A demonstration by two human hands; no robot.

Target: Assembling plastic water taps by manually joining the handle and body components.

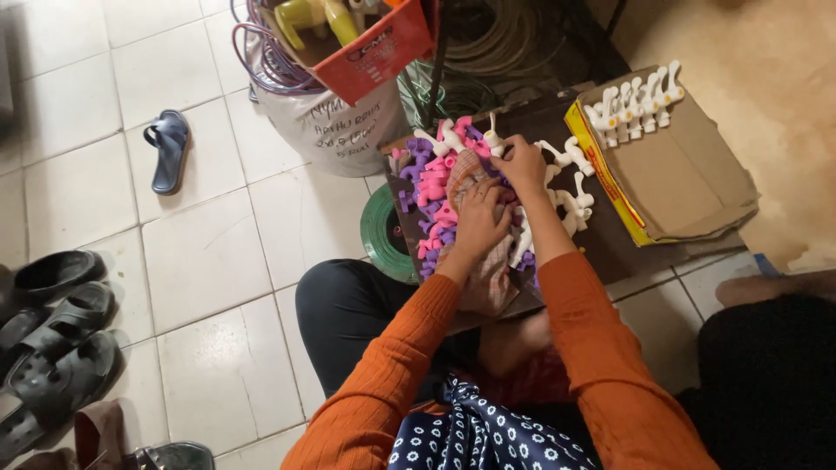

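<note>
Head view: left hand (482, 219) and right hand (521, 164) dig, fingers curled, in the pile of plastic taps (435, 187); next, sort by colour.

Two hands, left (481, 222) and right (521, 163). One blue slipper (168, 150). Three black sandals (54, 324). One green wire coil (380, 233). One red box (374, 43). Roughly seven white taps (634, 106) in a row on cardboard (688, 174); the heap's pieces are too many to count.
</note>
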